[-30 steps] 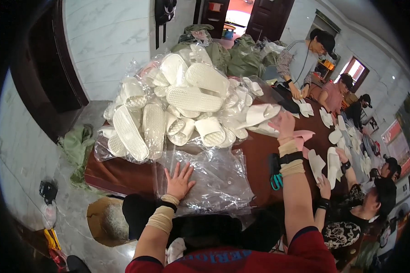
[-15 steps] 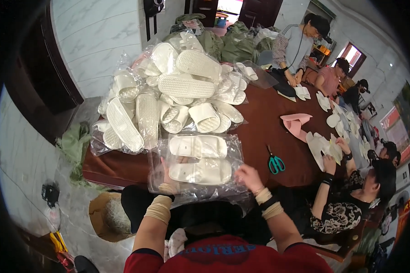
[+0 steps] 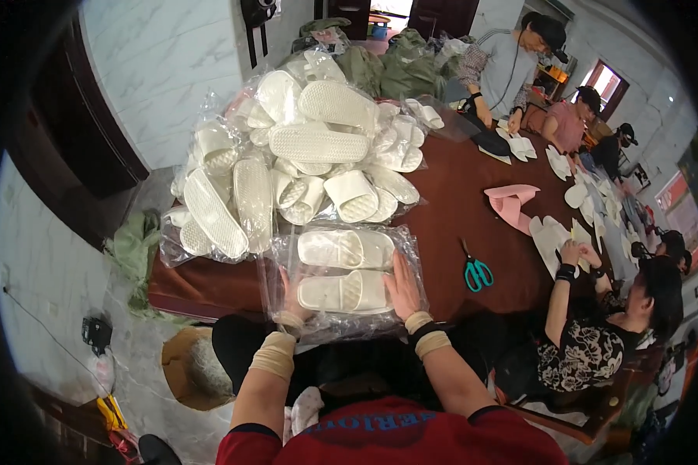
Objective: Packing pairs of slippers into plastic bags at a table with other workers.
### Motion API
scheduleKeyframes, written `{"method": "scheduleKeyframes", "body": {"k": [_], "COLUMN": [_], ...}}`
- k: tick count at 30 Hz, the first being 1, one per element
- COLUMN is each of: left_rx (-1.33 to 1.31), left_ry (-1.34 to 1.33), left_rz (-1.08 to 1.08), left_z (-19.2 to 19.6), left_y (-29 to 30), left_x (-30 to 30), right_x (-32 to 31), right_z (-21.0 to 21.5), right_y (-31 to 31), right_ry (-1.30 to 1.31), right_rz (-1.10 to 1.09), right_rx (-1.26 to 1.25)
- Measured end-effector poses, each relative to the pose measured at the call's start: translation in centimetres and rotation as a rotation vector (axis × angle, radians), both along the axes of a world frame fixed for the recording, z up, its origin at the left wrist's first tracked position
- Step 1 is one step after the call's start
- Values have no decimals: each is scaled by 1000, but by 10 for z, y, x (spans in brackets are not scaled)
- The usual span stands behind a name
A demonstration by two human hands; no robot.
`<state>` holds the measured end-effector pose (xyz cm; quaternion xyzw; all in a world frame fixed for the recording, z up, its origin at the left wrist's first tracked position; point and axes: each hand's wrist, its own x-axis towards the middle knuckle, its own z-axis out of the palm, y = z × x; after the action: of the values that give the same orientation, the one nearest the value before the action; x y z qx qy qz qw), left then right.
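Across the brown bench (image 3: 451, 213) we see a heap of bagged slippers (image 3: 318, 146), and before it, near the front edge, a pair of white slippers (image 3: 347, 282) with clear plastic (image 3: 326, 331) around them. Our right hand (image 3: 402, 287) lies flat, fingers extended, against their right end; our left hand (image 3: 291, 296) is at their left, its grip partly hidden, so we cannot tell its state.
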<state>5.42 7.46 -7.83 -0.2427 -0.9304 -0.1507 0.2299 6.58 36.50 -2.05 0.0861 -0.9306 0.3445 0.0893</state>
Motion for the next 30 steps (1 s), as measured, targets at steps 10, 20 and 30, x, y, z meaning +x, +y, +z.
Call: {"method": "scheduleKeyframes", "body": {"k": [10,20,30], "left_rx": [481,1017,581], "left_ry": [-442,-320,-188], "left_rz": [-25,247,631], "left_z": [-3,140,108], "left_y": [-20,-57,-96], "left_x": [-16,-9,-2], "right_x": [-2,6,2], "right_z": [10,-6,-8], "right_y": [15,22,13], "right_ry": [-12,4,29], "right_rz": [2,30,50], "right_rx": [294,319,300]}}
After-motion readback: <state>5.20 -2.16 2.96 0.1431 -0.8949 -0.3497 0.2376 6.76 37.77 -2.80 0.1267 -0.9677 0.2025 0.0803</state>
